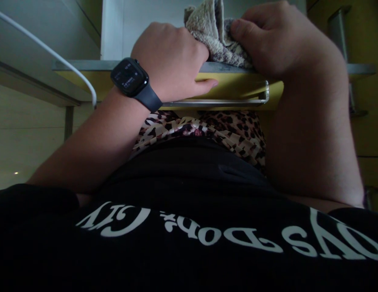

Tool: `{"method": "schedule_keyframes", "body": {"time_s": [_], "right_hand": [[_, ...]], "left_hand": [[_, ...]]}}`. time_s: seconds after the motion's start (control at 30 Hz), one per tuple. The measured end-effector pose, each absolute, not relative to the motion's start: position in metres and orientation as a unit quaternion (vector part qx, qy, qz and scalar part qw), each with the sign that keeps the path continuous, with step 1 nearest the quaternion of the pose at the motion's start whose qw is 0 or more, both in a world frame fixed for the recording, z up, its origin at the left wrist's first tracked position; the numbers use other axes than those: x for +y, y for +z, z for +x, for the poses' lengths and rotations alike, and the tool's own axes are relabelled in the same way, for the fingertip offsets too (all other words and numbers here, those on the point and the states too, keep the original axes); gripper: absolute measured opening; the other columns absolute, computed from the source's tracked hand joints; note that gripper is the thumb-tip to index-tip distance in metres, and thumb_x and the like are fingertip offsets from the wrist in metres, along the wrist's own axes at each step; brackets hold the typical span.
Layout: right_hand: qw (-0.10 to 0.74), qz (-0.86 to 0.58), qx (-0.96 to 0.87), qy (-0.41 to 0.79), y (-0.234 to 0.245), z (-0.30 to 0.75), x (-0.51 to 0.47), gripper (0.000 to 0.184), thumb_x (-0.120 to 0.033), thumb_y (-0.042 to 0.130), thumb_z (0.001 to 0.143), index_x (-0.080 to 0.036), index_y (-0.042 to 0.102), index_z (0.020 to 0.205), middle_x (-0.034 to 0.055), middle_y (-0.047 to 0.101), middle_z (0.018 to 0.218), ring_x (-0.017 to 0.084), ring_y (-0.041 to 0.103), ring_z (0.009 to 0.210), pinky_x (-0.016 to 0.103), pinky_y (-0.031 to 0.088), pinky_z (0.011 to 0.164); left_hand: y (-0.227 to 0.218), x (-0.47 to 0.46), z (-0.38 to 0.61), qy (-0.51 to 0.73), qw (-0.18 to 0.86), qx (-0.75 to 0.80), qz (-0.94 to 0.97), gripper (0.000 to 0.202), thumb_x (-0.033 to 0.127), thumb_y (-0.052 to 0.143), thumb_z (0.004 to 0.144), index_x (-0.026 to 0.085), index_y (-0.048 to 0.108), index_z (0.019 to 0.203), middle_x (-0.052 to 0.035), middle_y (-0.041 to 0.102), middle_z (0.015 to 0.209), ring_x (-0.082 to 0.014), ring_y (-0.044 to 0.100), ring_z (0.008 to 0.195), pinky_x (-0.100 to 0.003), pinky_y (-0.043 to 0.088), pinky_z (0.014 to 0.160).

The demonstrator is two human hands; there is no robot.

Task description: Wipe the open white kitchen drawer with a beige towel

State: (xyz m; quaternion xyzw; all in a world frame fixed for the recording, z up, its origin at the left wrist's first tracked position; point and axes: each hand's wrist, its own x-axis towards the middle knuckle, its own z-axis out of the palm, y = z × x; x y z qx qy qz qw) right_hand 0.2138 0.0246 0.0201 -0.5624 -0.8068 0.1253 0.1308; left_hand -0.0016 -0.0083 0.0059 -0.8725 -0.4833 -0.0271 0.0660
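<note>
My left hand (172, 61), with a black smartwatch (131, 78) on the wrist, rests curled over the edge of a grey counter top (79, 65), thumb pressed on the yellow drawer front (237, 87) just above its metal handle (219, 102). My right hand (274, 38) is closed on a beige terry cloth (211, 34) that lies bunched on the counter edge between both hands. The thumb pins the cloth down. My black printed shirt and leopard-print garment fill the lower view.
A white cable (55, 56) runs across the upper left and drops past the counter edge. More yellow cabinet fronts with metal handles (339, 30) stand at the right. A pale tiled floor (24, 138) shows at the left.
</note>
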Motion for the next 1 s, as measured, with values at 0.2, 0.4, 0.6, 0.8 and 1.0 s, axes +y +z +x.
{"method": "schedule_keyframes", "body": {"time_s": [0.2, 0.4, 0.6, 0.8, 1.0], "right_hand": [[0.118, -0.580, -0.797, 0.120, 0.0205, 0.2138, 0.0240, 0.040, -0.060, 0.039, 0.095, -0.030, 0.036, 0.068, 0.0036, 0.035, 0.071, 0.023, 0.041, 0.075, 0.042, 0.039, 0.079], [0.120, -0.578, -0.799, 0.113, 0.0212, 0.2142, 0.0254, 0.041, -0.060, 0.038, 0.096, -0.028, 0.038, 0.070, 0.0038, 0.037, 0.071, 0.023, 0.046, 0.077, 0.040, 0.040, 0.081], [0.128, -0.564, -0.807, 0.121, 0.0193, 0.2143, 0.0252, 0.042, -0.051, 0.041, 0.102, -0.019, 0.042, 0.074, -0.0009, 0.034, 0.070, 0.010, 0.028, 0.065, 0.032, 0.023, 0.071], [0.128, -0.571, -0.803, 0.116, 0.0206, 0.2145, 0.0252, 0.043, -0.050, 0.042, 0.103, -0.019, 0.044, 0.074, -0.0011, 0.034, 0.069, 0.011, 0.031, 0.066, 0.032, 0.026, 0.073], [0.127, -0.572, -0.801, 0.123, 0.0206, 0.2141, 0.0252, 0.042, -0.050, 0.043, 0.103, -0.018, 0.045, 0.075, -0.0015, 0.035, 0.069, 0.010, 0.028, 0.064, 0.033, 0.024, 0.071]], "left_hand": [[0.0059, -0.0068, -0.0012, -0.031, 0.071, -0.472, -0.878, 0.076, 0.068, 0.044, 0.098, 0.004, 0.077, 0.121, -0.0269, 0.074, 0.113, -0.0542, 0.069, 0.119, -0.070, 0.054, 0.093], [0.0056, -0.0082, -0.0012, -0.020, 0.067, -0.488, -0.870, 0.078, 0.073, 0.043, 0.098, 0.006, 0.076, 0.124, -0.0230, 0.074, 0.117, -0.0478, 0.068, 0.126, -0.064, 0.053, 0.100], [0.0057, -0.0071, -0.0011, -0.030, 0.065, -0.478, -0.875, 0.079, 0.070, 0.045, 0.097, 0.002, 0.077, 0.120, -0.0267, 0.074, 0.112, -0.0547, 0.068, 0.119, -0.071, 0.053, 0.093], [0.0054, -0.0072, -0.0017, -0.022, 0.083, -0.477, -0.875, 0.078, 0.072, 0.042, 0.098, 0.006, 0.076, 0.122, -0.0242, 0.074, 0.112, -0.0485, 0.070, 0.119, -0.063, 0.054, 0.094], [0.0065, -0.0083, -0.0006, -0.017, 0.080, -0.484, -0.871, 0.075, 0.072, 0.044, 0.098, 0.008, 0.077, 0.122, -0.0219, 0.075, 0.112, -0.0463, 0.071, 0.120, -0.060, 0.055, 0.095]]}}
